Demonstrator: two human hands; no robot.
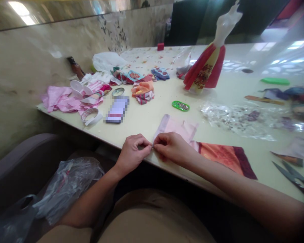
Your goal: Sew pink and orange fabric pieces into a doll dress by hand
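Observation:
Both hands meet at the table's front edge, fingertips almost touching. My left hand point(134, 150) is closed in a pinch of thumb and forefinger; whatever lies in it is too small to make out. Pinched shut as well, my right hand point(173, 148) rests over the near corner of a pale pink cloth point(178, 128), and what its fingertips hold is hidden. Beside my right forearm lies an orange cloth with a dark maroon border point(224, 157), partly covered by the arm. Beyond the hands sits a small green tray point(180, 106) with tiny shiny pieces in it.
A phone point(118, 109) and a tape roll point(90, 116) lie to the left, near pink fabric point(58, 98). A mannequin in a red skirt point(207, 67) stands at the back. Scissors point(294, 175) lie far right, below a clear plastic bag point(238, 119) with small pieces.

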